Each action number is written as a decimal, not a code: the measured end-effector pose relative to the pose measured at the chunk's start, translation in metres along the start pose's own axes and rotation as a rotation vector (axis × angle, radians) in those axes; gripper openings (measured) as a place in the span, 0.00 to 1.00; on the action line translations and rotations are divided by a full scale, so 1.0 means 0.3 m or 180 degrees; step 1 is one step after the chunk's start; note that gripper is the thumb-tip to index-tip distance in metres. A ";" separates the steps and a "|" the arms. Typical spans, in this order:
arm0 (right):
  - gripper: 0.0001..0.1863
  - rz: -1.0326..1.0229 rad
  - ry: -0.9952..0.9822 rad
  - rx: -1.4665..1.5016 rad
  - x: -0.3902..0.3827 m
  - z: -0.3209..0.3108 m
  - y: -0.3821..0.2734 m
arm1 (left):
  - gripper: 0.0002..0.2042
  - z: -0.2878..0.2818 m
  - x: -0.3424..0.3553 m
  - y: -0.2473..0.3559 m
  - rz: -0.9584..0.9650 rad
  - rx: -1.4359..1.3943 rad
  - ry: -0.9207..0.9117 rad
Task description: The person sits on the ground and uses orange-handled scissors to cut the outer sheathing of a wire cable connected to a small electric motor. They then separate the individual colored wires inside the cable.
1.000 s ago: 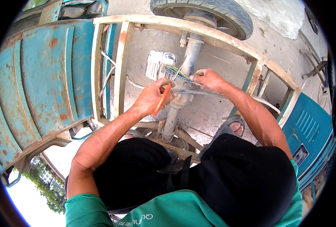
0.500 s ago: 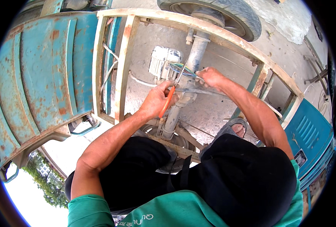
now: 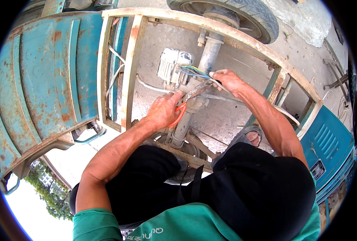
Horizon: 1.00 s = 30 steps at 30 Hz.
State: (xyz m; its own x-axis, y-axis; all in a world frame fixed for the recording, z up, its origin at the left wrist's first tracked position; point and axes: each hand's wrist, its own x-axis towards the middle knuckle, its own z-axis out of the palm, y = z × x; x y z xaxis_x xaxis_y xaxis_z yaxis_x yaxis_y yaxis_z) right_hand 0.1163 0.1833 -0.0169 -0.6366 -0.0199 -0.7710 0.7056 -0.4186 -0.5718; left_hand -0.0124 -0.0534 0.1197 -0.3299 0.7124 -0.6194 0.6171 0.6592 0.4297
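A pair of scissors (image 3: pixel 196 90) with orange handles is in my left hand (image 3: pixel 163 109), whose fingers are closed round the handles. The blades point up and right, and their tips reach the wires beside my right hand (image 3: pixel 228 81). That hand pinches a bundle of thin coloured wires (image 3: pixel 195 71), green, blue and yellow among them, near its right end. The wires come out beside a grey finned motor (image 3: pixel 174 63) mounted on the axle (image 3: pixel 210 54). Whether the blades close on a wire is too small to tell.
A rusty cream metal frame (image 3: pixel 133 68) surrounds the axle. A tyre (image 3: pixel 263 22) lies beyond it. On the left stands a rusted blue panel (image 3: pixel 46 80), on the right a blue louvred box (image 3: pixel 327 140). A ribbed conduit (image 3: pixel 218 97) runs behind the hands.
My left hand has turned the scissors, swinging the blades right toward the wires at my right hand. The right hand has shifted slightly, still gripping the wires.
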 end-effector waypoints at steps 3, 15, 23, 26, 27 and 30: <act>0.18 -0.0003 -0.0021 -0.0078 -0.006 0.000 0.001 | 0.20 -0.022 0.014 -0.004 0.0027 0.0149 -0.0070; 0.17 -0.0131 0.0043 -0.1193 -0.149 -0.039 -0.015 | 0.19 -0.066 0.064 -0.023 0.0424 0.0823 -0.0078; 0.17 -0.0650 0.0587 -0.1827 -0.182 -0.006 0.036 | 0.21 -0.175 0.129 0.039 0.0309 0.1449 -0.0816; 0.16 -0.0732 0.0680 -0.1850 -0.190 0.000 0.049 | 0.23 -0.218 0.175 0.045 0.0423 0.1604 -0.1115; 0.16 -0.0735 0.0692 -0.1851 -0.197 0.002 0.042 | 0.23 -0.227 0.189 0.032 0.0547 0.1535 -0.1094; 0.16 -0.0848 0.0713 -0.1856 -0.210 0.004 0.033 | 0.25 -0.247 0.219 -0.014 0.0841 0.1292 -0.1118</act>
State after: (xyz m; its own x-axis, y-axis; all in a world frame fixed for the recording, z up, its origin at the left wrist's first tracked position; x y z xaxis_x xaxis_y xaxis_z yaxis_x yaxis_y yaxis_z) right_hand 0.1631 0.1795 0.0264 -0.7764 0.2311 -0.5863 0.6261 0.1762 -0.7596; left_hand -0.0897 0.0084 0.1259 0.0853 0.6720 -0.7356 0.8925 0.2767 0.3563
